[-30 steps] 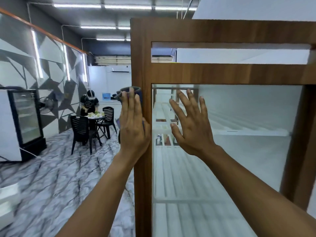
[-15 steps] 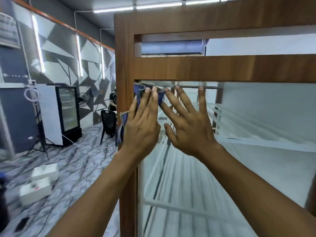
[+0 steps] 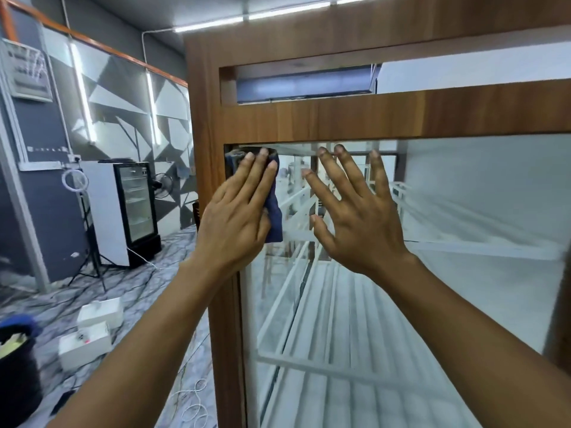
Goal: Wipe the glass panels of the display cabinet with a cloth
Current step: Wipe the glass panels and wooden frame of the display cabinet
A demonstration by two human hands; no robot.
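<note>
The left hand (image 3: 238, 217) flattens the dark blue cloth (image 3: 274, 216) into the top left corner of the clear glass panel (image 3: 432, 304) of the brown wooden display cabinet (image 3: 340, 118), fingers straight and together, probably for even pressure; the right hand (image 3: 355, 217), fingers splayed and empty, likely braces the glass just beside it

No legible text anywhere; wall board (image 3: 27, 72) print too blurred (fridge (image 3: 136, 205) header likewise).

The marbled floor (image 3: 145, 285) beside the display cabinet (image 3: 309, 118) carried a glass-door fridge (image 3: 136, 205), a tripod (image 3: 91, 261), two white boxes (image 3: 85, 342), a dark bin (image 3: 17, 378) and a loose white cable (image 3: 193, 406).
</note>
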